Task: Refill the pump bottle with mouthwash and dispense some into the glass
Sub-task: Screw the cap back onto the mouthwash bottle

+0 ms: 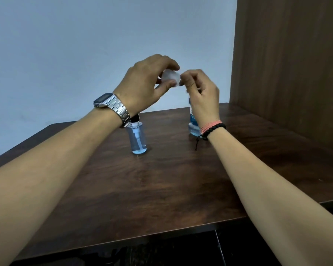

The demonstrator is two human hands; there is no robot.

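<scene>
Wood: dark grained table — its near edge runs below my forearms, with bare room in the middle.
Pump bottle: clear cylinder, blue liquid low, standing under my left wrist.
Mouthwash bottle: blue-labelled, behind my right wrist.
Left hand: raised, pinching a small whitish cap.
Right hand: fingers curled at the cap's edge — grip unclear.
Wrists: steel watch left, beaded bracelet right.

The mouthwash bottle carries a blue label with white lettering, but a wrist covers most of it. Nothing there reads clearly. The wristwatch face shows no legible digits.
</scene>
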